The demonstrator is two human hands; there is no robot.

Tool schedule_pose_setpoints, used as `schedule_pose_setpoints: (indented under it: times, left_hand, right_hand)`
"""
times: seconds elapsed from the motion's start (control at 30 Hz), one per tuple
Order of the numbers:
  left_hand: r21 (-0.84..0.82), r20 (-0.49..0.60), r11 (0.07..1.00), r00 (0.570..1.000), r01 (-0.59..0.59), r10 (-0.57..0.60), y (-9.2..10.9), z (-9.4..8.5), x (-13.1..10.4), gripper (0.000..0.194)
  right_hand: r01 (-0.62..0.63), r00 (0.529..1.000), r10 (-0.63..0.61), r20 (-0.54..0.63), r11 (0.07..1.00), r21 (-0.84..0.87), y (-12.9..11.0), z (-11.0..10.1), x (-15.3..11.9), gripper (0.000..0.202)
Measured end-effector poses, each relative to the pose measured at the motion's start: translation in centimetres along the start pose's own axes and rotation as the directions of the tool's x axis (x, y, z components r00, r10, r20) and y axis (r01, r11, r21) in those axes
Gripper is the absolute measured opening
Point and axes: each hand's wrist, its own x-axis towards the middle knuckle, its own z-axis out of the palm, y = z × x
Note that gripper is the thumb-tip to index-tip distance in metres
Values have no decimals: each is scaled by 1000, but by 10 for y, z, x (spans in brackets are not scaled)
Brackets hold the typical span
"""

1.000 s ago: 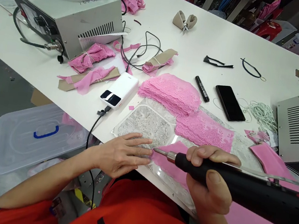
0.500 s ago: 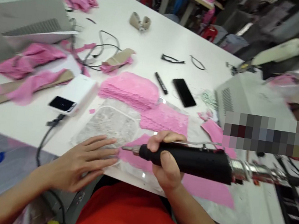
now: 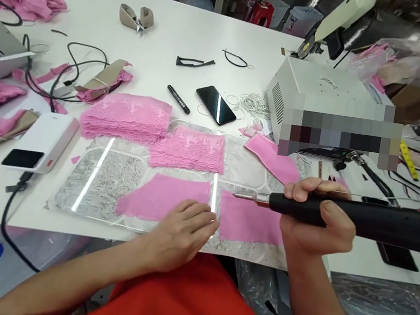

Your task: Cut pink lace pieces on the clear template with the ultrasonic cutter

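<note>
My right hand is wrapped round a black handheld tool, whose metal tip points left over a pink fabric piece. My left hand rests palm down at the lower right edge of another pink piece, fingers curved and close together; whether anything is under them is hidden. Both pieces lie flat on a clear-covered, grey patterned mat. Behind them are a stack of pink lace pieces and a smaller lace stack.
A white power bank with a cable lies left. Farther back are a marker, a phone and small snips. A grey machine box stands right; a narrow pink strip lies before it.
The view has turned right. My left hand has moved from the bare mat to the pink piece, its fingers now closer together. The tool has moved right, its tip over the right-hand piece.
</note>
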Motion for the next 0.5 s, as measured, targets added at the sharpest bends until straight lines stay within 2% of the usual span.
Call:
schedule_pose_setpoints:
  times: [0.07,0.17,0.33,0.5]
  left_hand:
    - [40,8,999,1000,9,-9,5,16,10,14]
    - [101,35,994,999,32,-35,9,27,16,13]
    - [157,87,986,994,54,-69,11,28,15,17]
    - [142,121,989,991,42,-60,10,27,17,20]
  right_hand:
    - [-15,1000,15,-1,1000,20,2,-5,0,14]
    - [-42,999,41,21,998,36,5,-7,0,15]
    - [-83,994,78,71,994,77,13,-10,1,14]
    - [-85,995,78,66,991,99,18,-10,2,14]
